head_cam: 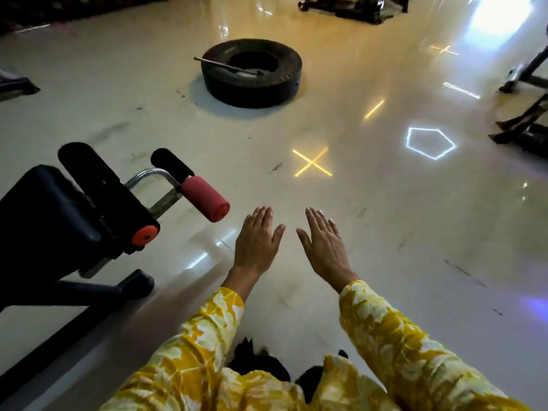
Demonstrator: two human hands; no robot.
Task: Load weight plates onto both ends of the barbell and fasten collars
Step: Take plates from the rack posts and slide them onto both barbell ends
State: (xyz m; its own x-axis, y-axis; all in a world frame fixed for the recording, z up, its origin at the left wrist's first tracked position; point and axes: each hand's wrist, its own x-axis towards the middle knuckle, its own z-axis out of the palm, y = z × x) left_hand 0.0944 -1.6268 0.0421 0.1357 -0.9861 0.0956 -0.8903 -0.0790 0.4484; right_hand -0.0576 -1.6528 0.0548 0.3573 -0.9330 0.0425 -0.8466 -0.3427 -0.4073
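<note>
Both hands are out in front, palms down, holding nothing — the left hand flat with fingers close together and thumb out, the right hand likewise flat w/ fingers slightly fanned. They hover side by side over bare floor, apart from each other and touching nothing. No barbell, plates or collars show anywhere in view, so the task's gear is out of frame; judging by that, loading hasn't begun and the step in hand looks like setup or getting to the equipment. Next move prob. calls for finding the bar and plates first, then gripping a plate w/ both hands. The floor is pale, glossy tile, scuffed w/ dark marks and reflecting lights: a yellow X just ahead of the hands, a white pentagon further right. Glossy tile could be slippery under a heavy carry. To the left sits a black padded bench w/ a red foam roller. Well ahead lies a tyre w/ a long-handled tool — prob. a hammer — resting across it. Dark machine frames stand at the far and right edges.
</note>
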